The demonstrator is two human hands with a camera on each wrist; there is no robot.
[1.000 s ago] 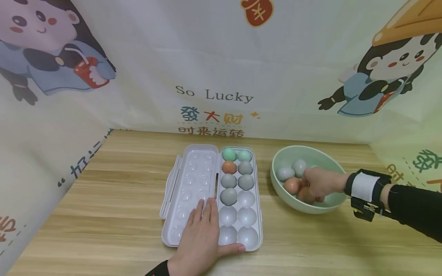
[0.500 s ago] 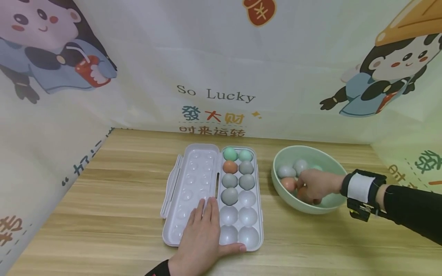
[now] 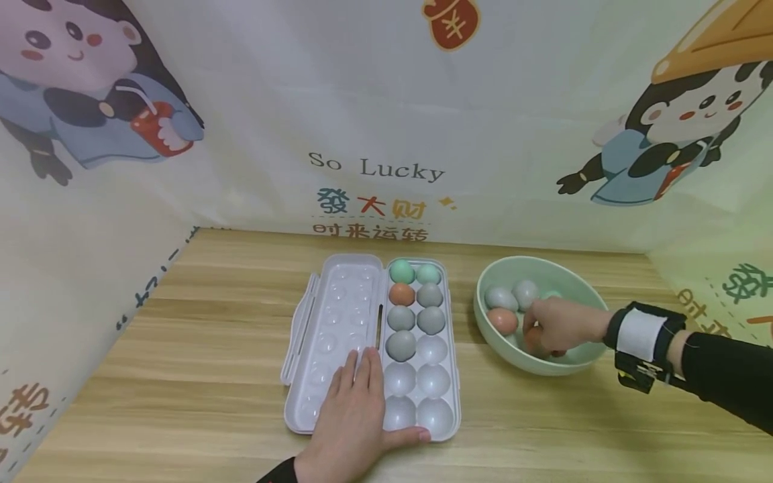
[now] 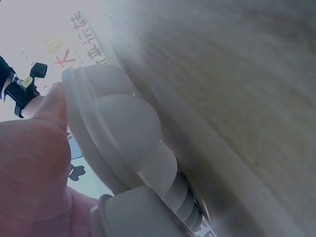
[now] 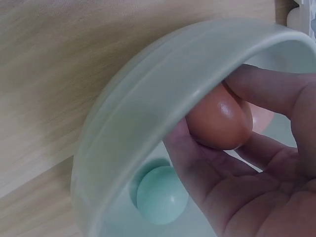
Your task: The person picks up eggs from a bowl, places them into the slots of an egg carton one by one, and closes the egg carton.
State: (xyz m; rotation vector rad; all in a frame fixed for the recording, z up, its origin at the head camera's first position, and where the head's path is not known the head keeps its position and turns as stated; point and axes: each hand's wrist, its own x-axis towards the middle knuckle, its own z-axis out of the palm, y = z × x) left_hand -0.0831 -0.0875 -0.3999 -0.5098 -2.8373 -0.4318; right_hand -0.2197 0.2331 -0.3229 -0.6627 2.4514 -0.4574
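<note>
My right hand [image 3: 561,322] reaches into a pale green bowl [image 3: 519,361]. In the right wrist view its thumb and fingers grip a brown egg [image 5: 219,118] below the bowl's rim; in the head view the hand covers most of that egg. An orange-brown egg [image 3: 502,321] and two pale grey eggs [image 3: 525,294] lie to its left in the bowl. A mint green egg [image 5: 163,195] sits beside the fingers in the right wrist view. My left hand [image 3: 347,422] rests with straight fingers across the near end of an opened egg carton [image 3: 347,322], thumb over its front edge.
At the carton's far end, the cups hold two green eggs [image 3: 402,272], an orange egg [image 3: 401,294] and several grey eggs [image 3: 431,320]. The nearer cups [image 3: 433,380] have no eggs. A printed cloth [image 3: 374,121] stands behind the wooden table [image 3: 181,349].
In the bowl, the orange-brown egg has shifted left, away from the right fingers. The right hand stays low in the bowl around the brown egg. The left hand keeps its place on the carton.
</note>
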